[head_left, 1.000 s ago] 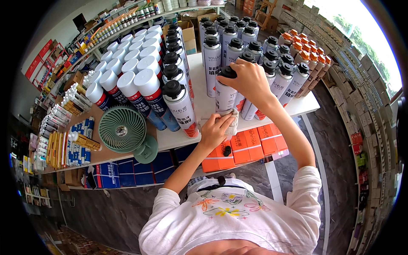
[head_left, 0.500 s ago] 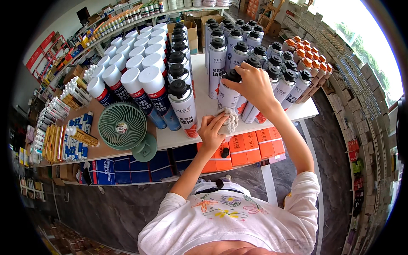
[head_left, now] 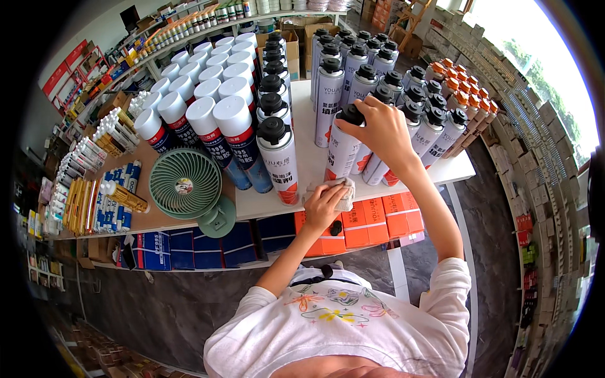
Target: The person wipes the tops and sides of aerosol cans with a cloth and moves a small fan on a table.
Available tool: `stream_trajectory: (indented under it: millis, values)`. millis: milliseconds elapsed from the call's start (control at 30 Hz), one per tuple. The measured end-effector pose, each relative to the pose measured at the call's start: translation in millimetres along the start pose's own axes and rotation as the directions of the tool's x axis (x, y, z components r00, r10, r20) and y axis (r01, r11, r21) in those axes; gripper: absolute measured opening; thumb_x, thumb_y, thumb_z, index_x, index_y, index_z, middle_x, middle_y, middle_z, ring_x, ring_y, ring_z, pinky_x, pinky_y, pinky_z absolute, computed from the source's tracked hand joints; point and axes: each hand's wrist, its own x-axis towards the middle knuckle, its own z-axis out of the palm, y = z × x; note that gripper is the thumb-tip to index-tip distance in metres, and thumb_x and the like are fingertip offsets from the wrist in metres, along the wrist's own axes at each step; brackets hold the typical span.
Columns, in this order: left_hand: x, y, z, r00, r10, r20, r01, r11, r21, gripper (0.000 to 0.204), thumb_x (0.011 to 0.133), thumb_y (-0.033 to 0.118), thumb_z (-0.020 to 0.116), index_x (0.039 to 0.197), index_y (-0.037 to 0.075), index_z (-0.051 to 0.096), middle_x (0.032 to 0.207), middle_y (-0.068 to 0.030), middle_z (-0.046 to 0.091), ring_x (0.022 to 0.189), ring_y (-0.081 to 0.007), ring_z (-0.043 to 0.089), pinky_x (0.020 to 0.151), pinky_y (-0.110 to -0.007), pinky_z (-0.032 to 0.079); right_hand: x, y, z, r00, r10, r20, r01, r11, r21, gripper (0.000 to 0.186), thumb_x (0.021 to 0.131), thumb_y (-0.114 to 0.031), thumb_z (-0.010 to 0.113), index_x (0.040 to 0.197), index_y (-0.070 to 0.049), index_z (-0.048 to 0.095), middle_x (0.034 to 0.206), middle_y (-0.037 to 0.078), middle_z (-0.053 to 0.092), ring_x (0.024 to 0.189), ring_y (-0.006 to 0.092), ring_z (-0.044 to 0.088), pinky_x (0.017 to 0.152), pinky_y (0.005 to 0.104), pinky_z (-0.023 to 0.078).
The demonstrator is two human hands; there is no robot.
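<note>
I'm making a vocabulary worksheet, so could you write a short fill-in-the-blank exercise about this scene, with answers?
1. The hand holding the pale cloth is the person's ____ one.
2. The cap under the right hand is coloured ____.
3. The round fan standing on the table is coloured ____.
4. The strapped boxes below the table's right part are coloured ____.

Missing words: left; black; green; orange.

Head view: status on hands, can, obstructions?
Right hand gripping black-topped aerosol can. Left hand holding cloth near can's base. Similar cans crowd its right side.
</note>
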Motion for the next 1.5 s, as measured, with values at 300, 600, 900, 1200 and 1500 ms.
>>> stream_trajectory:
  millis: [300,600,900,1200,1500]
  values:
    - [54.8,16.4,-27.3,0.997,0.014,-0.08,-0.013,1.0,0.014,0.05,0.058,0.007,0.081,0.107,0.016,0.074,0.109,0.0041,0.072,0.09,-0.0208,0.062,0.077,-0.031,0.054,1.1,6.9,1.6,0.998,-0.035,-0.054,0.039,0.996,0.085,0.055,0.076,-0.044,0.079,0.102,0.003,0.073,0.086,0.013,0.067,0.072,0.03,0.068,0.066,0.038,0.055]
    - [-1.1,-25.2,-3.0,0.988,-0.027,-0.149,0.032,0.999,0.032,0.043,0.06,0.006,0.079,0.102,0.014,0.074,0.106,0.0027,0.073,0.089,-0.0214,0.063,0.075,-0.034,0.053,6.0,3.3,9.6,0.998,-0.005,-0.066,0.008,0.999,0.041,0.053,0.075,-0.044,0.079,0.099,0.003,0.074,0.085,0.013,0.067,0.07,0.0304,0.068,0.065,0.0384,0.055]
    - [1.5,-2.8,-17.5,0.984,-0.164,0.065,0.17,0.98,-0.102,0.045,0.058,-0.001,0.078,0.101,0.011,0.074,0.102,0.0002,0.073,0.09,-0.0242,0.062,0.078,-0.035,0.053,2.6,9.0,10.0,0.994,0.076,-0.08,-0.068,0.992,0.103,0.05,0.076,-0.043,0.079,0.106,-0.003,0.073,0.088,0.007,0.065,0.073,0.0273,0.068,0.065,0.0377,0.054]
    - [32.4,19.0,-14.2,0.906,-0.369,-0.208,0.318,0.917,-0.241,0.047,0.065,-0.013,0.069,0.108,0.008,0.068,0.114,-0.0059,0.07,0.105,-0.0309,0.057,0.091,-0.039,0.048,-18.1,11.1,-3.8,0.989,0.138,-0.055,-0.12,0.962,0.245,0.044,0.079,-0.04,0.079,0.105,-0.005,0.072,0.085,0.006,0.062,0.071,0.0258,0.065,0.065,0.0363,0.052]
    - [39.5,-31.5,27.7,0.855,-0.513,-0.073,0.491,0.847,-0.203,0.07,0.069,-0.018,0.062,0.134,0.002,0.045,0.141,-0.0183,0.046,0.13,-0.0397,0.044,0.11,-0.045,0.039,-26.4,24.8,-2.9,0.958,0.241,-0.153,-0.199,0.948,0.247,0.052,0.079,-0.038,0.08,0.113,-0.001,0.07,0.085,0.008,0.062,0.068,0.0242,0.063,0.065,0.0349,0.051]
